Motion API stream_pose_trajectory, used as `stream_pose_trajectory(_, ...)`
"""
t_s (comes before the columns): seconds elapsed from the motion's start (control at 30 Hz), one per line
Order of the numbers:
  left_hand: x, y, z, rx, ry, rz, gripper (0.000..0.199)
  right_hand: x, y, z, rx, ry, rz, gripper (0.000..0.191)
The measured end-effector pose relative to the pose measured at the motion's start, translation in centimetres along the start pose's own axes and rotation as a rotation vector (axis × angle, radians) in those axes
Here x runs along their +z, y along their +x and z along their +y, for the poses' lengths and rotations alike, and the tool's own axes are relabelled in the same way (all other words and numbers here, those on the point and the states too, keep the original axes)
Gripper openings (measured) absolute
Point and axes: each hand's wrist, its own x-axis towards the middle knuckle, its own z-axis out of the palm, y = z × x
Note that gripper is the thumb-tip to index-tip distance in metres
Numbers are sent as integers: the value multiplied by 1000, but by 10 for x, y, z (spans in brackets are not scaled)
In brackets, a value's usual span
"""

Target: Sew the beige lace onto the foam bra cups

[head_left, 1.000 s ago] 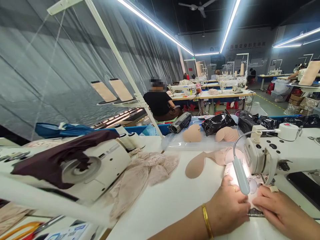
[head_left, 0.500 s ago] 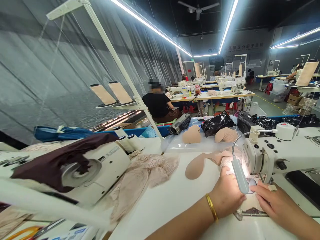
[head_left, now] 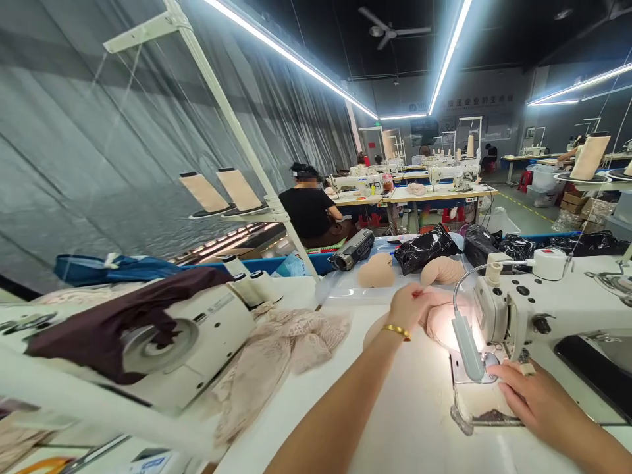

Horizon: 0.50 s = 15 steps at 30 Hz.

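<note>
My left hand (head_left: 407, 308), with a gold bangle at the wrist, is closed on the edge of a beige bra piece (head_left: 442, 326) left of the sewing machine (head_left: 498, 303). One moulded cup (head_left: 374, 331) of beige material shows partly behind my wrist. My right hand (head_left: 536, 395) rests by the needle area, fingers stretched out, its index fingertip at a round grey metal part (head_left: 492, 361). I see no fabric under those fingers. A small lamp (head_left: 468, 347) on a bendy neck lights the metal needle plate and hides part of it.
Beige cups (head_left: 376, 271) and black plastic bags (head_left: 427, 249) lie in a clear tray behind. Lace fabric (head_left: 291, 342) spreads on the table to the left, beside another machine (head_left: 212, 329) draped with dark cloth (head_left: 123, 316). A thread stand (head_left: 232, 125) rises there. A person (head_left: 309, 207) sits ahead.
My left hand has moved away from the needle area, up and to the left, onto the bra piece. My right hand stays near the needle. The needle plate is now more exposed.
</note>
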Motion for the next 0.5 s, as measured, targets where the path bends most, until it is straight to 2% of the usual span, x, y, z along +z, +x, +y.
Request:
stream_pose_trajectory(0.1, -29, -5, -3, 31, -44, 118, 15, -1, 0, -1, 13, 12, -6, 34)
stream_pose_trajectory(0.17, -44, -24, 4, 117, -62, 165, 13, -3, 0, -3, 18, 11, -7, 34)
stream_pose_trajectory(0.2, -48, -38, 10, 203, -69, 141, 12, -5, 1, -5, 18, 11, -11, 34)
stream_pose_trajectory(0.23, -48, -53, 18, 316, -75, 86, 12, -6, 2, -6, 20, 15, -16, 34)
stream_pose_trajectory(0.3, -40, -82, 32, 624, -59, -110, 16, -7, 3, -8, 21, 24, -23, 34)
stream_pose_trajectory(0.33, -33, -94, 39, 717, -57, -206, 17, -7, 3, -8, 20, 25, -23, 34)
stream_pose_trajectory(0.4, -18, -110, 51, 781, -69, -356, 17, -8, 4, -9, 17, 17, -18, 33)
stream_pose_trajectory(0.5, -3, -115, 62, 763, -98, -437, 13, -10, 4, -10, 7, 8, 3, 33)
